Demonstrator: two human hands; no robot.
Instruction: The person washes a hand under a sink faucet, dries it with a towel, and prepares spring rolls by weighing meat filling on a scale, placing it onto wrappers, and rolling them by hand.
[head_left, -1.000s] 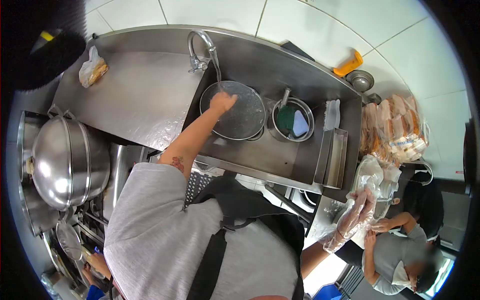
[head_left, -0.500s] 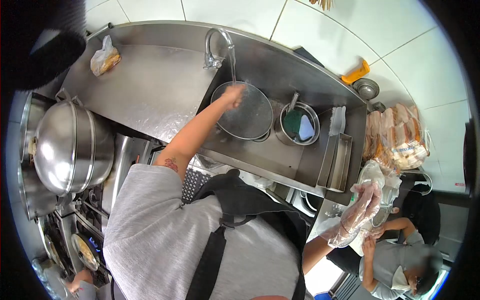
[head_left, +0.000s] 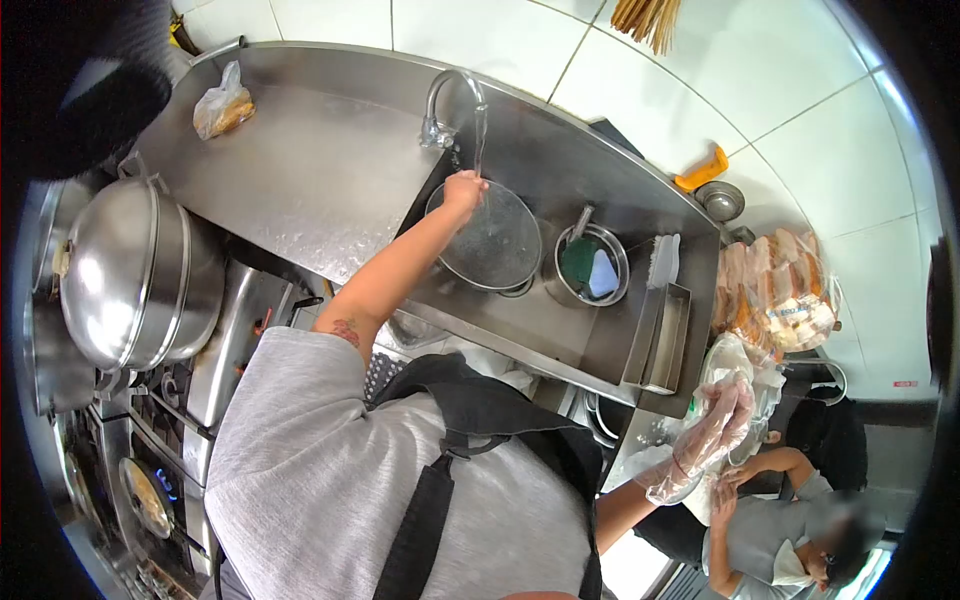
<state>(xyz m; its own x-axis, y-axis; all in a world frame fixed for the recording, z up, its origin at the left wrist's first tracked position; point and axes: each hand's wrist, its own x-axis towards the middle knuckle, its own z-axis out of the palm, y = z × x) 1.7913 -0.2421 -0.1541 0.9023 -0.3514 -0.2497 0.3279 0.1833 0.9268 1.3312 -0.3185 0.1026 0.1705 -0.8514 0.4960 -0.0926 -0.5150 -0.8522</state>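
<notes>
Head view shows white tiles [head_left: 480, 30] behind a steel sink [head_left: 590, 335], left hand [head_left: 464, 190] curled at running water [head_left: 480, 145], right hand [head_left: 722, 412] loosely bent, both grips unclear.

Left hand [head_left: 464, 190]: under the running tap [head_left: 436, 132], at the edge of the big pot [head_left: 492, 250]
Right hand [head_left: 722, 415]: in a clear glove [head_left: 688, 458]
Small pot [head_left: 563, 285]: in the sink [head_left: 588, 335], blue sponge [head_left: 603, 275] inside

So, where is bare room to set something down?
Bare: the steel counter between the plastic bag and the faucet, though wet along the front edge; the sink floor between the small pot and the metal trays. Crowded: around the large pot and left hand; right of the sink, with bagged bread and the gloved right hand.
</notes>
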